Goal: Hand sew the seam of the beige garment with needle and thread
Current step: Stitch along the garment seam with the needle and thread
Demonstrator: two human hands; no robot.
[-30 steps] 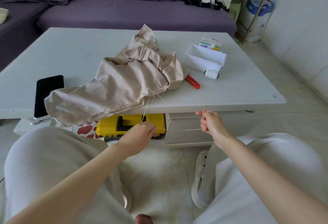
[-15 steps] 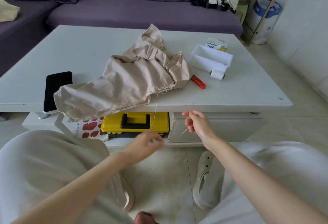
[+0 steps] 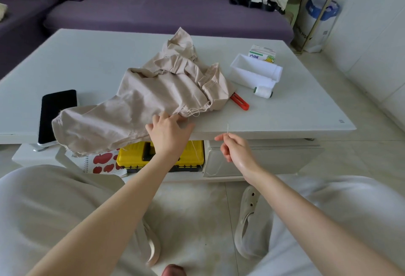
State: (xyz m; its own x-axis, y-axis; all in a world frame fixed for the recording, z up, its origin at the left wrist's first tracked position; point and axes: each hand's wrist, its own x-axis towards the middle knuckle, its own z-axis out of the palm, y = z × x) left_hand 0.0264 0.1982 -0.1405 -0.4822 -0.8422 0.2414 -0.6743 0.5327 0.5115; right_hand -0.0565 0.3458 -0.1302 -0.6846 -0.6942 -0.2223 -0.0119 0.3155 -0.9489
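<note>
**Needle held up beside the rumpled garment**

The beige garment (image 3: 153, 100) lies creased on the desk (image 3: 285, 111), its end drooping off the edge. The left hand (image 3: 168, 133) rests loosely spread fingers on it. Pale thread (image 3: 195, 112) loops just beyond them. Alongside, the right hand (image 3: 236, 151) pinches the needle (image 3: 228, 128) upright.

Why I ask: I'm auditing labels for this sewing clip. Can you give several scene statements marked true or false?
1. The right hand pinches a thin metal needle pointing upward. True.
2. The left hand touches the crumpled beige fabric garment. True.
3. The flat black phone lies right of the garment. False: it lies left of it.
4. The white thread spool sits inside the white rectangular tray. False: it lies outside, beside the tray.
</note>
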